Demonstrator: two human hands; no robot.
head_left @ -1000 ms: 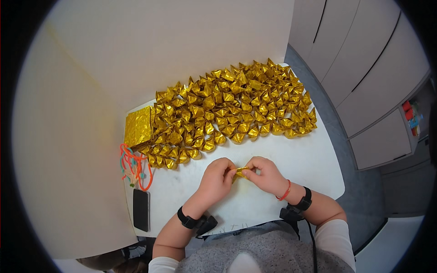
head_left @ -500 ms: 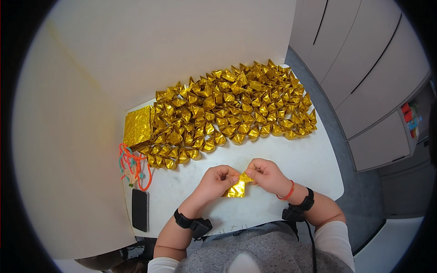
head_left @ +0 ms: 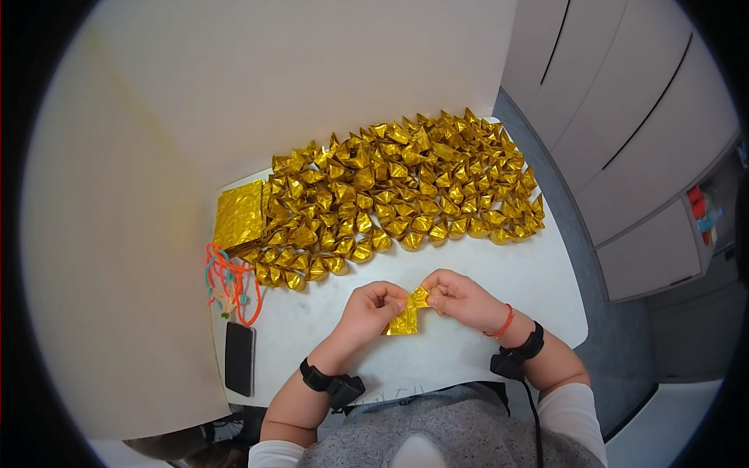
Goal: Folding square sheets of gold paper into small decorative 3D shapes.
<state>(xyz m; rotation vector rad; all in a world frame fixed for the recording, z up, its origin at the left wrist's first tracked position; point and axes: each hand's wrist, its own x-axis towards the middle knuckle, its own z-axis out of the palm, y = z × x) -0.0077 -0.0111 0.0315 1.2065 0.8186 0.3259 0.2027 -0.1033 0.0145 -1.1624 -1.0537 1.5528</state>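
Over the near middle of the table, a partly folded sheet of gold foil paper point(head_left: 403, 320) is held between both hands. My left hand point(head_left: 374, 309) pinches it at the upper left, thumb on top. At the upper right, a folded corner sits between the thumb and fingers of my right hand point(head_left: 459, 299). The sheet's lower part hangs free below the fingers. Beyond the hands, many folded gold paper ingots point(head_left: 398, 187) stand in crowded rows. A stack of flat gold foil sheets point(head_left: 239, 214) lies at the far left, touching the rows.
A tangle of orange and teal cords point(head_left: 231, 282) lies at the table's left edge, with a black phone point(head_left: 239, 359) just below it. The white table point(head_left: 499, 308) meets pale panels at the back and left. Grey cabinets point(head_left: 624, 117) stand off to the right.
My right hand has shifted slightly right, drawing the folded corner outward, so more of it shows between the hands. My left hand stays nearly in place.
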